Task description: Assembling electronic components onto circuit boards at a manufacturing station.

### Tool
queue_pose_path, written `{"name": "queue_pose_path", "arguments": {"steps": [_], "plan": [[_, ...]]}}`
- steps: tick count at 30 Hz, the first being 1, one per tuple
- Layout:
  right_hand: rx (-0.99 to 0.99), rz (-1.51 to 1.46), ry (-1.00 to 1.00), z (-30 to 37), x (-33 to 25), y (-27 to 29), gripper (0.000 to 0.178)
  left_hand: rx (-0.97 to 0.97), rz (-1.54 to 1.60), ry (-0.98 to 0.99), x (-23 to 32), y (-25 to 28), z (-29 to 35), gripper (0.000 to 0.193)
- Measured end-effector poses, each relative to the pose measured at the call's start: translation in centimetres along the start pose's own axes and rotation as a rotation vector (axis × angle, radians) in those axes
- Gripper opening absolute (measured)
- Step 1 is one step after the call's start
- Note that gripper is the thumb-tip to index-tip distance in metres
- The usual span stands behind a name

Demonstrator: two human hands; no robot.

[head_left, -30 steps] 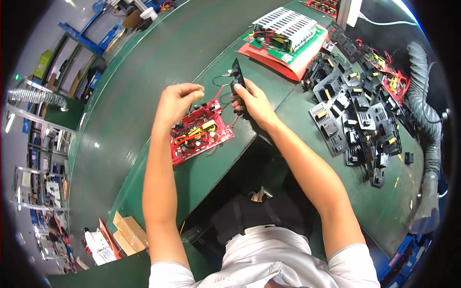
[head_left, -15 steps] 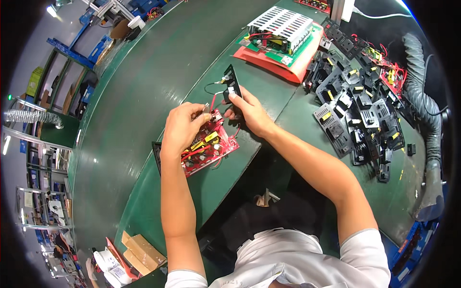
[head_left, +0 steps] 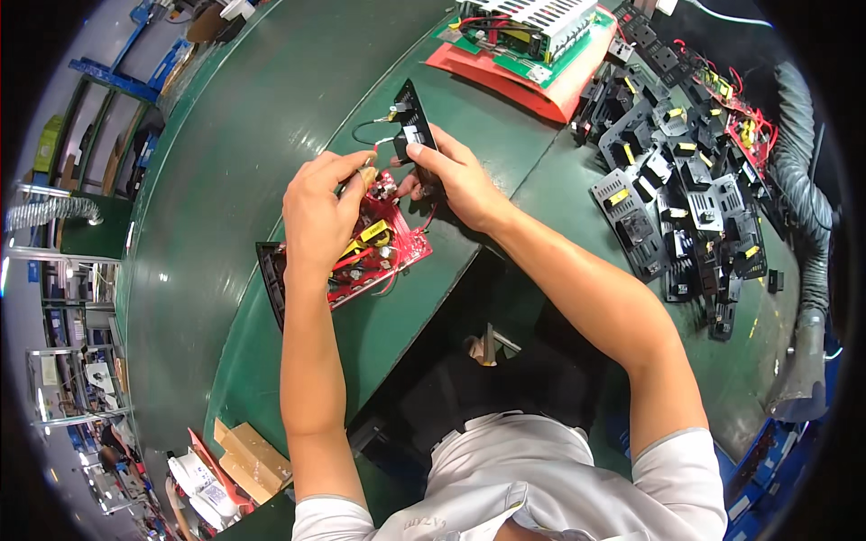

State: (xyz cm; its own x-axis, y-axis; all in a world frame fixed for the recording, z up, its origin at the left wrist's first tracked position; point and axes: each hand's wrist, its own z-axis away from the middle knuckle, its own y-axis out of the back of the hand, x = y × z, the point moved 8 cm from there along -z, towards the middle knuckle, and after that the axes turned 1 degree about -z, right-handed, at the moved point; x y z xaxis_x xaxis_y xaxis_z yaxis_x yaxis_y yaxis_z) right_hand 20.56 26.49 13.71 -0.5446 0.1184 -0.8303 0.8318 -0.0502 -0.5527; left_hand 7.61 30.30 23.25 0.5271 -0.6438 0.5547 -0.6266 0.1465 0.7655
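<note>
Seemingly light, rigid and fragile, the red rectangular printed circuit board [head_left: 374, 248] lies on the green counter [head_left: 271, 117], left hand [head_left: 316, 212] fingers pinched on its wire, right hand [head_left: 456, 176] clamping the flat black plastic socket panel [head_left: 413, 122], best held by edges.

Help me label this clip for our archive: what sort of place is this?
Most likely an electronics assembly bench in a factory. The hands work on a red circuit board on a green work table, beside a heap of black plastic panels and another board with a finned metal heatsink.
</note>
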Motion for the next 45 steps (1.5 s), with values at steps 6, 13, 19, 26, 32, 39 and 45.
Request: {"name": "queue_pose_path", "arguments": {"steps": [6, 13, 19, 26, 32, 39, 45], "plan": [[0.033, -0.005, -0.004, -0.5, 0.1, 0.5, 0.031, 0.049, -0.184, -0.200, 1.6, -0.7, 0.2, 0.020], [0.020, -0.017, -0.022, -0.3, 0.0, 0.2, 0.031, 0.103, -0.372, -0.283, 2.4, -1.9, 0.7, 0.016], [0.004, 0.019, 0.042, -0.3, -0.1, -0.3, 0.045, 0.142, -0.411, -0.301, 2.6, -1.9, 0.7, 0.014], [0.024, 0.289, 0.139, 0.2, -0.8, -0.7, 0.068, 0.133, -0.448, -0.274, 2.6, -1.9, 0.8, 0.014], [0.023, 0.270, 0.112, 0.3, -0.4, -0.6, 0.069, 0.225, -0.440, -0.287, 3.0, -1.5, 1.2, 0.013], [0.057, 0.322, 0.090, 0.5, -0.3, -0.8, 0.065, 0.142, -0.493, -0.375, 3.1, -2.5, 0.9, 0.011], [0.028, 0.292, 0.064, 0.5, 0.3, -1.2, 0.058, 0.109, -0.409, -0.355, 3.1, -2.5, 1.0, 0.005]]}}
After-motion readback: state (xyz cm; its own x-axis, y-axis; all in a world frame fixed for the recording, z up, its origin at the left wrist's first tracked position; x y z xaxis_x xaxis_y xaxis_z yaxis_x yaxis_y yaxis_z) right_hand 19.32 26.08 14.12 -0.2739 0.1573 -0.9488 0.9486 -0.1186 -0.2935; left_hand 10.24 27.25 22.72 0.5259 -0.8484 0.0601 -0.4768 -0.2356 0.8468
